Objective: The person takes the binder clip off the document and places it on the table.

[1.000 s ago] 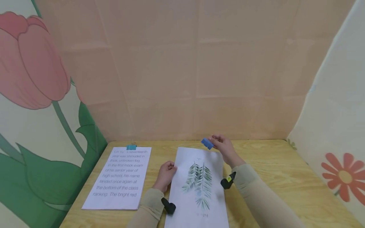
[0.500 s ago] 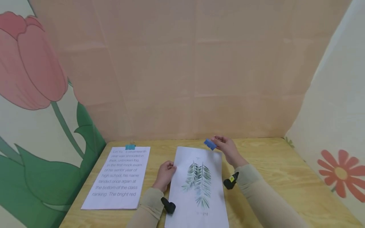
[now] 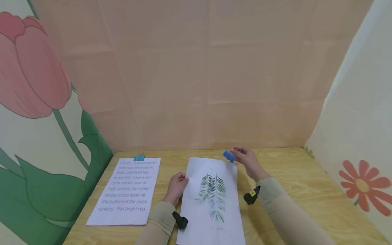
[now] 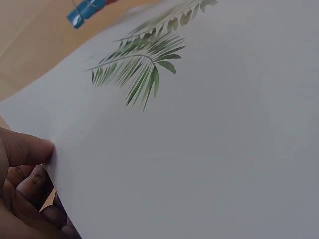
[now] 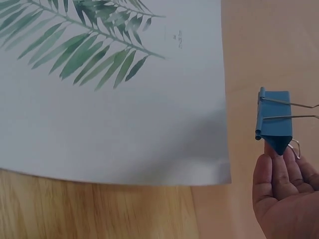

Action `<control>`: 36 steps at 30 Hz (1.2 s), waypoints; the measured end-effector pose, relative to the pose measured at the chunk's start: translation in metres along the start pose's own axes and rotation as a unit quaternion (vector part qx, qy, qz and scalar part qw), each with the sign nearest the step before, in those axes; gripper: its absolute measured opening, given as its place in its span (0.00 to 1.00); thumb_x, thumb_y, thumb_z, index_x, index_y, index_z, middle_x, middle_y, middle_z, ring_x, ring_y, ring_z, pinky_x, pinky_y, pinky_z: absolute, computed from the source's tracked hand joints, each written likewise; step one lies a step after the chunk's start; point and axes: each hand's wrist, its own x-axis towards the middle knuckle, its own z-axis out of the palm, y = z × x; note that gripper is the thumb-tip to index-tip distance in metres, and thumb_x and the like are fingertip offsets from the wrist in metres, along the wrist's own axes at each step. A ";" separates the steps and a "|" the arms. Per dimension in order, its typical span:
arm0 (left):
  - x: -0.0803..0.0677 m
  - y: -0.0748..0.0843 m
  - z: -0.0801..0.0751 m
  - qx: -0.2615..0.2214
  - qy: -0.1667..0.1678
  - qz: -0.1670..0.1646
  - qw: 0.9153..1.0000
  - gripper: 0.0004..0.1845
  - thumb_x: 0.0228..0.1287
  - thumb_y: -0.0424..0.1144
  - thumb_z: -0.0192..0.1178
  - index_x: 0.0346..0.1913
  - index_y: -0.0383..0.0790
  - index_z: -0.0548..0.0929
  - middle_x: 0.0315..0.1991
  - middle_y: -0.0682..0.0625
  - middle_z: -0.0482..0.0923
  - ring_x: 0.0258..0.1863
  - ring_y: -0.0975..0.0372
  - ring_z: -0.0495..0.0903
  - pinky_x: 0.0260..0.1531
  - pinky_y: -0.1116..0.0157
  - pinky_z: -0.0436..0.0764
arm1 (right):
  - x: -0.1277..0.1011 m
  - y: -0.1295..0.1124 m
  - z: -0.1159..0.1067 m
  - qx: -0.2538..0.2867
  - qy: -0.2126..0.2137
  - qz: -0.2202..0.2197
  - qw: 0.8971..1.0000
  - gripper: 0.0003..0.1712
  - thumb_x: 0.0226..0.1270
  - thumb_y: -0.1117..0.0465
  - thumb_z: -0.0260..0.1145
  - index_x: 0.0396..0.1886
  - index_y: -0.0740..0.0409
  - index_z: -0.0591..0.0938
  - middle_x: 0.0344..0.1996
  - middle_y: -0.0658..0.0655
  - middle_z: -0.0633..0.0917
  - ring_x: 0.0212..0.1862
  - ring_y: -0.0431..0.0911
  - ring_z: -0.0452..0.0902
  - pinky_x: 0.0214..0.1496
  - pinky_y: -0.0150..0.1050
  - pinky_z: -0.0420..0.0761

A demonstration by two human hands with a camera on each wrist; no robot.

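My left hand [image 3: 176,188] pinches the left edge of a white paper sheet [image 3: 211,200] printed with green palm leaves. The thumb lies on its front in the left wrist view, with the other fingers behind the edge. A blue binder clip [image 5: 275,114] is held in the fingertips of my right hand [image 5: 289,191], apart from the sheet in the right wrist view. In the head view this clip [image 3: 229,156] is by the sheet's top right corner, and my right hand [image 3: 248,163] is to its right. The sheet's lower end runs out of the head view.
Left on the wooden table [image 3: 284,190] lies a page of printed text [image 3: 127,190] with a teal binder clip [image 3: 139,158] at its top edge. A pinkish-brown cloth [image 3: 208,75] hangs behind the table. Walls with painted flowers stand at both sides.
My right hand has shifted a little to the right and slightly down with the binder clip. The left hand still pinches the sheet, and the view has turned slightly.
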 end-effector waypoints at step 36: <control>-0.002 0.002 0.005 0.004 0.010 -0.017 1.000 0.03 0.73 0.29 0.57 0.43 0.32 0.80 0.36 0.45 0.81 0.32 0.58 0.78 0.33 0.65 0.78 | -0.021 0.023 -0.039 -0.037 0.045 0.048 0.997 0.43 0.77 0.47 0.65 0.74 0.74 0.61 0.69 0.73 0.69 0.69 0.61 0.68 0.72 0.55 0.69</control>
